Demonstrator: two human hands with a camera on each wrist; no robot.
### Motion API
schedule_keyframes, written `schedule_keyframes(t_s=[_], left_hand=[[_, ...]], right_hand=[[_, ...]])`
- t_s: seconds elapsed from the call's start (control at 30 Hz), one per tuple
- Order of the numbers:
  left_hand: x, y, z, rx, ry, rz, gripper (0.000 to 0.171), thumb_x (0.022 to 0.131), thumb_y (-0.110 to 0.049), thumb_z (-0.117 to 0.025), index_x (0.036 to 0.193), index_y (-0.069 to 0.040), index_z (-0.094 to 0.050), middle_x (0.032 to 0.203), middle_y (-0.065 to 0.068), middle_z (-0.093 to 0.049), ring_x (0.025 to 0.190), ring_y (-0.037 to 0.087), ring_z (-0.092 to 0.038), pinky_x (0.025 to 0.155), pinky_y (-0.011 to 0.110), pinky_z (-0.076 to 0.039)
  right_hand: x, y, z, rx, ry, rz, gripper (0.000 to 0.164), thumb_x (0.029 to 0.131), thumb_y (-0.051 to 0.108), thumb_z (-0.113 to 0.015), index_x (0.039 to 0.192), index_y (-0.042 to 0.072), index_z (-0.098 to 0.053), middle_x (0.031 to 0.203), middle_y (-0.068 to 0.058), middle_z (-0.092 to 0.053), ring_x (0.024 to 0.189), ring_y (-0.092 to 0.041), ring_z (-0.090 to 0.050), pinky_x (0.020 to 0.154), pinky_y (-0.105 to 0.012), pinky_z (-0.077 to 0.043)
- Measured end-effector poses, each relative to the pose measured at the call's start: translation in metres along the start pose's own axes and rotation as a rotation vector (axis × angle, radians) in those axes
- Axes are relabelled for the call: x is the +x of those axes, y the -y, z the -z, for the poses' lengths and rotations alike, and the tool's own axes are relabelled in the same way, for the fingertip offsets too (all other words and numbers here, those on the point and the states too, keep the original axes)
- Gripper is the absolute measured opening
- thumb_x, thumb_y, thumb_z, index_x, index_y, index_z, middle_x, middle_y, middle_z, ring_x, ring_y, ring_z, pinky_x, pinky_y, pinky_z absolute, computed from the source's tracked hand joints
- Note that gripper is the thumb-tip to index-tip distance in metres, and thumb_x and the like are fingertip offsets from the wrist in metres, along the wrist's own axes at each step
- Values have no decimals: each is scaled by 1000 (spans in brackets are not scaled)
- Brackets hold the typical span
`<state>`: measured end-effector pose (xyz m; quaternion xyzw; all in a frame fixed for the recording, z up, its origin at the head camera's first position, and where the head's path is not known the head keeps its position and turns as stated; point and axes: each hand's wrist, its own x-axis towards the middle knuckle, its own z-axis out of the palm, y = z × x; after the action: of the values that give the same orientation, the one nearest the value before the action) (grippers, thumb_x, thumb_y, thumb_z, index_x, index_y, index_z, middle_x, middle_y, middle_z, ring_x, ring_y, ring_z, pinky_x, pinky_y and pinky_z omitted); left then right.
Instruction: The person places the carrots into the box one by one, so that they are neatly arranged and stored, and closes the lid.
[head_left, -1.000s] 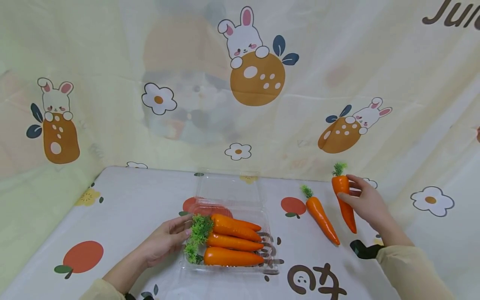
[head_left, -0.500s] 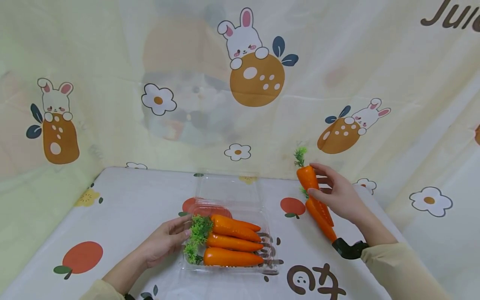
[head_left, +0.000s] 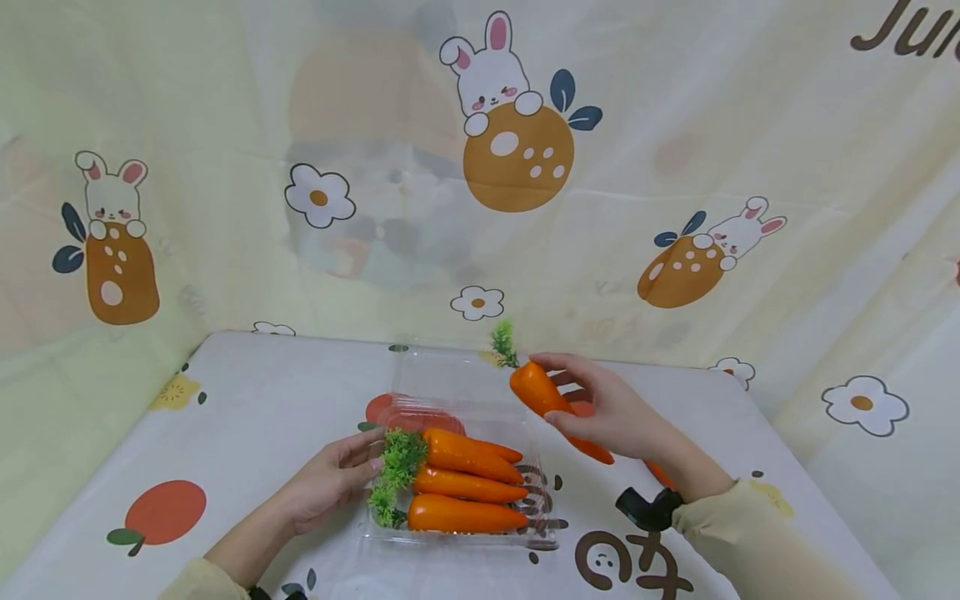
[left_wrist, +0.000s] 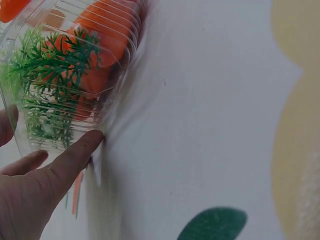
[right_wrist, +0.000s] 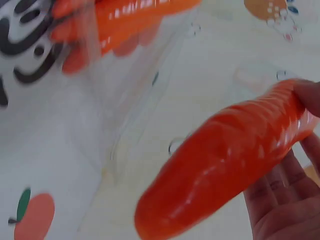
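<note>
In the head view, my right hand (head_left: 600, 404) holds an orange carrot (head_left: 534, 387) with a green leafy top (head_left: 503, 343), up off the table to the right of the open lid. The right wrist view shows thumb and fingers on either side of this carrot (right_wrist: 215, 160), its tapered end toward the camera. Several carrots (head_left: 468, 512) lie side by side in a clear plastic clamshell box (head_left: 457, 540), leafy tops to the left. At the box's left end, my left hand (head_left: 322, 487) touches the wall with extended fingers; the left wrist view shows a fingertip at the lower corner.
The clear lid (head_left: 457, 379) lies folded back behind the box. Another carrot (head_left: 660, 475) on the table is mostly hidden by the right forearm. A printed cloth covers the table (head_left: 255, 417), and a patterned curtain (head_left: 390, 275) hangs behind it.
My right hand has carried its carrot leftward, over the carrot on the table and close to the box, tilting it more. The left hand has stayed on the box.
</note>
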<state>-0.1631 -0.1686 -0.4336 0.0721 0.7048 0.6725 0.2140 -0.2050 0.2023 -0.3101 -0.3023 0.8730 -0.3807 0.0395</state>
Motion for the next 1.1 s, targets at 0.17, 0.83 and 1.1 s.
schedule_keyframes(t_s=[0.17,0.83,1.1], left_hand=[[1,0,0,0,-2,6,69,105,-21,-56,160,4,-22,163,32,-24,150,53,-27,114,66,-37],[0,0,2,-8,10,-24,67,105,-15,-54,158,10,-21,157,35,-36,135,39,-56,107,47,-52],[0,0,4,-21,37,-56,65,102,-10,-54,157,10,-25,154,32,-44,117,16,-64,96,33,-55]], right_hand=[[6,10,-19,10,102,90,64,90,3,-73,149,11,-50,146,-7,-58,119,-25,-63,98,-29,-57],[28,34,-88,-32,396,182,58,92,5,-71,145,24,-55,144,3,-59,121,-13,-55,104,-28,-51],[29,38,-97,-130,454,127,57,91,7,-73,142,26,-57,140,7,-60,122,-10,-54,107,-28,-49]])
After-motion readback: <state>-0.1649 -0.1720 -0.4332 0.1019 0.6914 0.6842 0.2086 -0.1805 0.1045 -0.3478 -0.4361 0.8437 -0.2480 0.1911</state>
